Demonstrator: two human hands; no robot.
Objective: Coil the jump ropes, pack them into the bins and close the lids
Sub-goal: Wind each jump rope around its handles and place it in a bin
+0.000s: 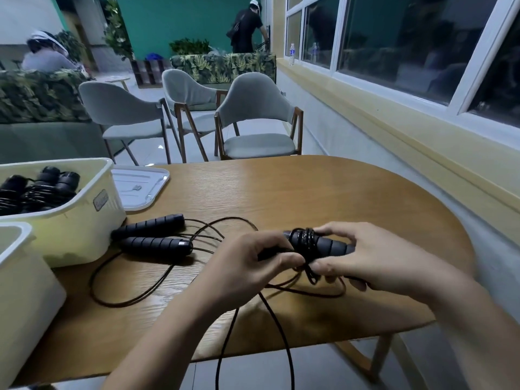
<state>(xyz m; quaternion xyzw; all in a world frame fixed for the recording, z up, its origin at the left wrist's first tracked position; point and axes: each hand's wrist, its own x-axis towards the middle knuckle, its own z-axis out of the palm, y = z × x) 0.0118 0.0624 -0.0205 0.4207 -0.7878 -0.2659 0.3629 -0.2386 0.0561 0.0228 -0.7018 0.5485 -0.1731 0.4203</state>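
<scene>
While the left hand (247,263) and right hand (363,257) gripped the cord-wrapped jump rope handles (309,243) over the desk (309,192), a second rope (154,235) lay loose just beside the open bin (70,220), lid (138,187) behind.

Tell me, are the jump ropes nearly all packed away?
Not yet. Some coiled ropes sit in the bin. The left hand and right hand grip a half-wound rope, cord wrapped round its handles. One loose rope waits on the table, and the lid lies off beside the bin.
</scene>
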